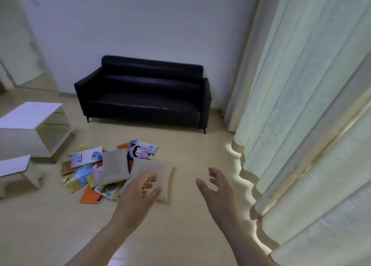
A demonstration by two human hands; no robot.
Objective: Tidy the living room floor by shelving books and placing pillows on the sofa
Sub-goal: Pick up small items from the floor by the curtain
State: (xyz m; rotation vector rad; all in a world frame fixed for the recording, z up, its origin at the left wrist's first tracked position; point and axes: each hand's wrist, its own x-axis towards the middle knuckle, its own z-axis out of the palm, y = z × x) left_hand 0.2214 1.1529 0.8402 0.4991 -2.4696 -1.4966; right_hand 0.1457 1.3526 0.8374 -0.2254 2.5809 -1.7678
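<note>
The room is dim, with a cool bluish cast. Daylight glows through the pale pleated fabric curtain (301, 105) on the right and leaks under its hem as bright scalloped patches on the beige smooth floor (190, 147). The black leather sofa (140, 99) carries a faint sheen. Everything looks soft and slightly blurred; wide-angle distortion bends the curtain folds.

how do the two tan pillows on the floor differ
The pillow on the books lies atop the book pile; the pillow by the hands sits mostly on bare floor. The pillow on the books is in full view; the pillow by the hands is partly hidden behind the left hand. The first looks narrower, the second wider. Both are tan, flat and not yet on the sofa.
</note>
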